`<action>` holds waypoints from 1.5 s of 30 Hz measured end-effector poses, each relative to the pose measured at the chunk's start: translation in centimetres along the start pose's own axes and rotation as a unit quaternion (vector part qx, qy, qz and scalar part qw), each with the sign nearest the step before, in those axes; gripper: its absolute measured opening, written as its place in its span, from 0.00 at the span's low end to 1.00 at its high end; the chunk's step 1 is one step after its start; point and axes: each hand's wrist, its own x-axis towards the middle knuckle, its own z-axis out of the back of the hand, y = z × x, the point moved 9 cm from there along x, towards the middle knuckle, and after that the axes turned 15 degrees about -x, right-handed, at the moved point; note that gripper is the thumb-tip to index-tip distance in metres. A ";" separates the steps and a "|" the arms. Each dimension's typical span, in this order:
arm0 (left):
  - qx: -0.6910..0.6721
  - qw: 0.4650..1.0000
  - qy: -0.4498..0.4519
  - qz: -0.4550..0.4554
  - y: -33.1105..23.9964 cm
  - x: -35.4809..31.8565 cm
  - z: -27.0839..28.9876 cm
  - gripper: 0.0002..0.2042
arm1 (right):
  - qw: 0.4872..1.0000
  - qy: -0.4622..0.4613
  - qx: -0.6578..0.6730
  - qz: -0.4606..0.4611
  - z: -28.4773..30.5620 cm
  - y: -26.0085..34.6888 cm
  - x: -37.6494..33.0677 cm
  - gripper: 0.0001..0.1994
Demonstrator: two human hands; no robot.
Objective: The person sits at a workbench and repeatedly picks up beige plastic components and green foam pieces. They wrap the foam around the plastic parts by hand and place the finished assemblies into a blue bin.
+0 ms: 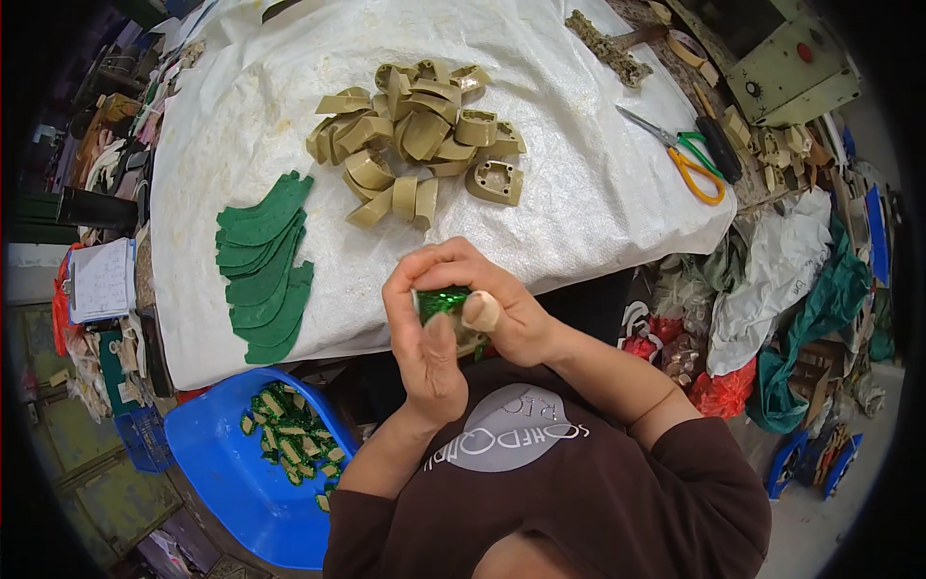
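Note:
Both hands come together just off the table's near edge, around a small block wrapped in shiny green material that looks like a covered shoe heel (443, 301). My left hand (429, 376) is closed on its left side, thumb raised in front. My right hand (524, 323) grips from the right, with a tan wrap on a fingertip pressed near the green surface. Fingers hide much of the piece. Beyond them lies a pile of bare beige shoe heels (424, 132). To the left, curved green material pieces (265, 270) overlap in a fanned stack.
A white sheet (540, 87) covers the table. Scissors (680, 159) with orange and green handles lie at its right, beside a black-handled tool (719, 150). A blue tub (217, 463) of green-covered heels stands lower left. Plastic bags (767, 280) crowd the right side.

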 end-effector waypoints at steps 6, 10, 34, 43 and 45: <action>0.014 1.000 0.003 -0.007 -0.1 0.2 1.0 0.22 | 0.999 -0.022 0.040 -0.026 -0.8 0.2 -1.0 0.21; 0.120 0.991 0.025 -0.045 -0.7 -0.2 0.7 0.23 | 0.993 -0.054 -0.089 0.055 -0.5 1.0 -0.7 0.21; 0.296 0.938 0.174 -0.041 -3.9 1.4 0.2 0.25 | 0.972 0.030 0.136 -0.187 2.4 -2.9 0.5 0.14; 0.345 0.905 0.230 -0.096 -4.8 1.2 -1.7 0.26 | 0.983 0.086 -0.140 -0.083 3.0 -0.1 1.0 0.08; 0.337 0.911 0.212 -0.107 -4.6 1.1 -1.7 0.25 | 0.983 0.061 -0.137 -0.107 3.1 -0.2 0.8 0.09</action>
